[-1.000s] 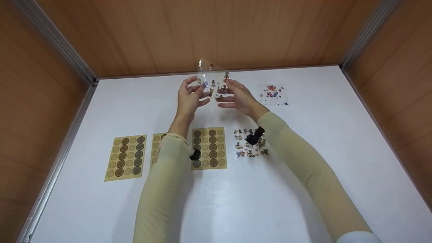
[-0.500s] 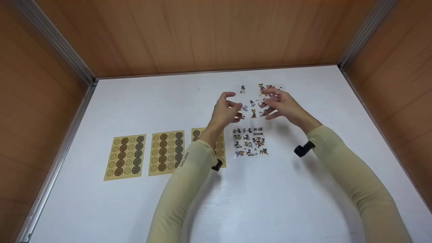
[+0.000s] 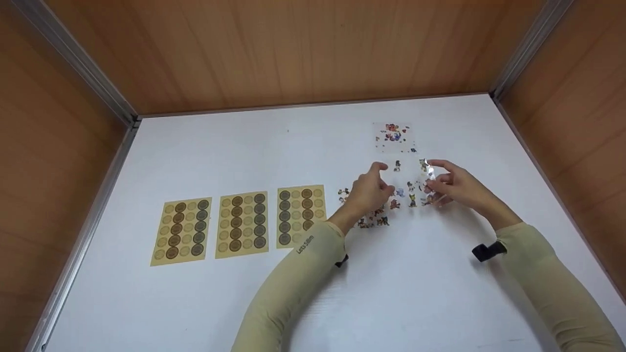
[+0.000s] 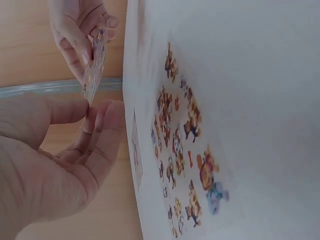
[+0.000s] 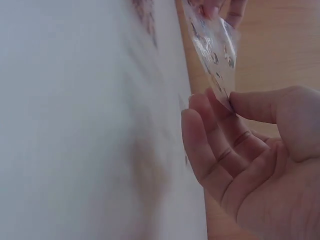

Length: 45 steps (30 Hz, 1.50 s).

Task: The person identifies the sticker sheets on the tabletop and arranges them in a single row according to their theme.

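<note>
A clear sticker sheet with small cartoon figures [image 3: 412, 195] is held up between both hands over the right part of the table. My left hand [image 3: 367, 195] pinches its left edge between thumb and fingers. At the opposite edge, my right hand [image 3: 457, 185] pinches a corner, as the right wrist view shows with the sheet [image 5: 217, 55] stretching away from thumb and finger. Below the left hand, a second clear sticker sheet [image 4: 192, 165] lies flat on the table, partly covered by that hand in the head view. Farther back lies a third clear sticker sheet [image 3: 394, 138].
Three kraft-brown sheets of round stickers lie in a row to the left: a left one [image 3: 181, 230], a middle one [image 3: 242, 224] and a right one [image 3: 296, 210]. Wooden panels [image 3: 313, 49] with metal edging enclose the white table [image 3: 220, 151] at the back and sides.
Both hands have carried the clear sticker sheet from the back middle to the right and nearer, lowering it toward the table. The brown sheets and the other clear sheets stay in place.
</note>
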Each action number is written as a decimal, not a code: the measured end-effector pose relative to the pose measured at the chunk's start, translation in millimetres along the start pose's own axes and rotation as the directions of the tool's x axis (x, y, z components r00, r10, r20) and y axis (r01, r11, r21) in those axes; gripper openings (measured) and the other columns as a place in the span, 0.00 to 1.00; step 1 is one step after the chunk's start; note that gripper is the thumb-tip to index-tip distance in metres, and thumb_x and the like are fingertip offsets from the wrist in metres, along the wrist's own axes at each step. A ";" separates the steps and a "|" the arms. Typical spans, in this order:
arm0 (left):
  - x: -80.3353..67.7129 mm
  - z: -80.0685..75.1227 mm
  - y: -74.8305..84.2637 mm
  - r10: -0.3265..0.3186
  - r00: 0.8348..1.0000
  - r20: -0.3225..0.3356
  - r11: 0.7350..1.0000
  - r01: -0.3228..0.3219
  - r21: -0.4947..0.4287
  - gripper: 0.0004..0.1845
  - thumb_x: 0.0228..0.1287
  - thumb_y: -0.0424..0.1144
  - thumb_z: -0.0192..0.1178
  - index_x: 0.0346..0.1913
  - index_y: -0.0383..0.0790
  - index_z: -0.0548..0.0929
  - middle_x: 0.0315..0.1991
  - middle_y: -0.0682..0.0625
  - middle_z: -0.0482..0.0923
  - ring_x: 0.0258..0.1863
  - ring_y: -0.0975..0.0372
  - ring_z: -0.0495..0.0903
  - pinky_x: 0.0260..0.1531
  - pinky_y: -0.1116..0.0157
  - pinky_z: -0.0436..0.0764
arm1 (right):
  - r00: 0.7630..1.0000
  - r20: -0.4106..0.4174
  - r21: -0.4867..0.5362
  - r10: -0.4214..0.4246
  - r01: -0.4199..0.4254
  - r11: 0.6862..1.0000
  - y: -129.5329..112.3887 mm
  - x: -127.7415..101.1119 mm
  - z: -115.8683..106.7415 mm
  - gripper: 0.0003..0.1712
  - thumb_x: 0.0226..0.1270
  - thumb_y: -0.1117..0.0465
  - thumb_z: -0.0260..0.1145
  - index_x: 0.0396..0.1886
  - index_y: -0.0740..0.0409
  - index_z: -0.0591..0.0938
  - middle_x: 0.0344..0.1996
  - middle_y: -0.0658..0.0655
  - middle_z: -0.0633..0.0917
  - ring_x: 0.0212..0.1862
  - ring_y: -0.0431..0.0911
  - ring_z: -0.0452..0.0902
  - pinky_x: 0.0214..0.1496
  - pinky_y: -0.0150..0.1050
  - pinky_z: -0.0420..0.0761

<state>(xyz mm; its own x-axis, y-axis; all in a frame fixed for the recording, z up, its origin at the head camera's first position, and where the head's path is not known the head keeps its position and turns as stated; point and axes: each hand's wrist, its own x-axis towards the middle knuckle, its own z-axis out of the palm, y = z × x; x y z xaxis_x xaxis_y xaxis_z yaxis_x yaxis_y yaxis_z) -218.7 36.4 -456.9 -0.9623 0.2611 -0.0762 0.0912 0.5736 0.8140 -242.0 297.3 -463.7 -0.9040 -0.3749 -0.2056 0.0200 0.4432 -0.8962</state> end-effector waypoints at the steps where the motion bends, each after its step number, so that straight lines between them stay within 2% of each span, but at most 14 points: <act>1: -0.4 2.9 0.7 -0.003 1.000 0.006 1.000 0.003 0.017 0.29 0.72 0.38 0.63 0.72 0.42 0.67 0.31 0.57 0.81 0.27 0.66 0.80 0.29 0.70 0.80 | 1.000 0.006 -0.006 -0.003 0.003 1.000 3.6 -3.0 -1.0 0.41 0.76 0.60 0.63 0.80 0.59 0.54 0.42 0.68 0.85 0.35 0.51 0.87 0.37 0.45 0.88; 6: 0.0 21.2 4.3 -0.054 0.998 0.031 0.990 0.050 0.132 0.31 0.71 0.39 0.64 0.73 0.45 0.67 0.32 0.56 0.81 0.26 0.66 0.79 0.26 0.71 0.79 | 1.000 0.003 -0.057 -0.022 0.023 0.998 17.5 -13.9 -6.6 0.42 0.76 0.64 0.64 0.81 0.62 0.52 0.39 0.67 0.85 0.31 0.46 0.82 0.33 0.39 0.85; 11: 0.7 35.8 3.0 -0.101 0.994 0.042 0.959 0.086 0.269 0.33 0.71 0.42 0.65 0.75 0.45 0.66 0.33 0.53 0.83 0.24 0.65 0.78 0.26 0.69 0.79 | 0.999 0.006 -0.141 -0.043 0.043 0.989 23.3 -18.8 -6.0 0.43 0.75 0.61 0.65 0.80 0.64 0.53 0.35 0.65 0.83 0.28 0.44 0.76 0.28 0.36 0.79; 15: 1.9 37.8 1.0 -0.118 0.992 0.033 0.937 0.100 0.334 0.34 0.70 0.43 0.65 0.76 0.44 0.66 0.45 0.48 0.86 0.33 0.62 0.82 0.40 0.67 0.83 | 0.998 0.005 -0.211 -0.055 0.054 0.976 24.9 -17.6 -3.7 0.41 0.75 0.60 0.65 0.79 0.64 0.55 0.35 0.62 0.83 0.29 0.45 0.76 0.29 0.37 0.80; 19: 3.0 38.1 -0.6 -0.131 0.991 0.038 0.931 0.109 0.348 0.35 0.70 0.44 0.65 0.76 0.44 0.66 0.56 0.45 0.83 0.47 0.59 0.83 0.55 0.64 0.80 | 0.999 0.001 -0.257 -0.036 0.035 0.966 27.1 -15.0 -2.0 0.40 0.76 0.61 0.64 0.80 0.62 0.56 0.36 0.60 0.83 0.30 0.46 0.76 0.30 0.36 0.80; 26: 0.9 39.7 -4.8 -0.149 0.985 0.082 0.942 0.117 0.315 0.34 0.70 0.44 0.65 0.75 0.41 0.66 0.60 0.43 0.81 0.53 0.56 0.82 0.58 0.63 0.79 | 0.999 0.010 -0.311 -0.030 0.032 0.950 33.6 -10.9 -0.1 0.41 0.75 0.60 0.65 0.79 0.63 0.57 0.35 0.57 0.84 0.32 0.44 0.76 0.34 0.33 0.76; 31: 1.6 39.9 -8.1 -0.145 0.983 0.115 0.941 0.102 0.321 0.35 0.72 0.45 0.63 0.77 0.41 0.63 0.63 0.43 0.78 0.61 0.56 0.78 0.64 0.62 0.74 | 0.999 0.043 -0.331 -0.012 0.026 0.943 34.0 -10.4 0.0 0.44 0.72 0.57 0.68 0.78 0.67 0.58 0.35 0.56 0.84 0.34 0.44 0.75 0.37 0.32 0.74; 34: 4.4 36.7 -10.2 -0.129 0.978 0.164 0.936 0.066 0.345 0.39 0.72 0.47 0.63 0.79 0.42 0.59 0.66 0.43 0.76 0.63 0.56 0.76 0.67 0.63 0.72 | 0.999 0.045 -0.344 -0.008 0.023 0.939 32.0 -10.4 -0.7 0.43 0.72 0.57 0.69 0.77 0.68 0.60 0.35 0.56 0.83 0.33 0.43 0.73 0.35 0.32 0.73; 39: 8.7 29.0 -14.3 -0.131 0.961 0.244 0.933 0.036 0.358 0.47 0.69 0.53 0.65 0.82 0.44 0.51 0.72 0.43 0.70 0.69 0.57 0.71 0.70 0.64 0.67 | 0.999 0.043 -0.392 -0.032 0.047 0.919 30.0 -10.3 -0.7 0.41 0.71 0.59 0.69 0.76 0.70 0.62 0.33 0.55 0.81 0.32 0.43 0.72 0.33 0.32 0.73; 42: 9.8 26.3 -15.2 -0.138 0.953 0.271 0.936 0.036 0.351 0.53 0.66 0.54 0.68 0.83 0.44 0.45 0.74 0.43 0.65 0.72 0.56 0.67 0.72 0.64 0.62 | 0.999 0.040 -0.439 -0.037 0.051 0.897 29.6 -9.7 0.5 0.39 0.71 0.61 0.69 0.75 0.70 0.63 0.32 0.55 0.81 0.31 0.44 0.73 0.32 0.34 0.74; 45: 9.9 25.2 -14.7 -0.137 0.951 0.277 0.931 0.028 0.363 0.59 0.63 0.55 0.71 0.83 0.43 0.40 0.73 0.41 0.67 0.71 0.56 0.68 0.72 0.65 0.62 | 0.998 0.047 -0.463 -0.031 0.050 0.885 28.8 -8.8 2.0 0.39 0.71 0.61 0.68 0.75 0.69 0.63 0.32 0.54 0.80 0.32 0.45 0.73 0.32 0.35 0.74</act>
<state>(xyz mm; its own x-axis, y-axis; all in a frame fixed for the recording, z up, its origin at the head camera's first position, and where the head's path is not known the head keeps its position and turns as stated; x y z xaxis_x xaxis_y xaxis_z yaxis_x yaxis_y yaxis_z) -223.1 50.2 -484.1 -0.8566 0.3852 -0.3434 0.1508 0.8233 0.5472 -232.6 311.7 -488.5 -0.8832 -0.4263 -0.1954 -0.2250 0.7508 -0.6210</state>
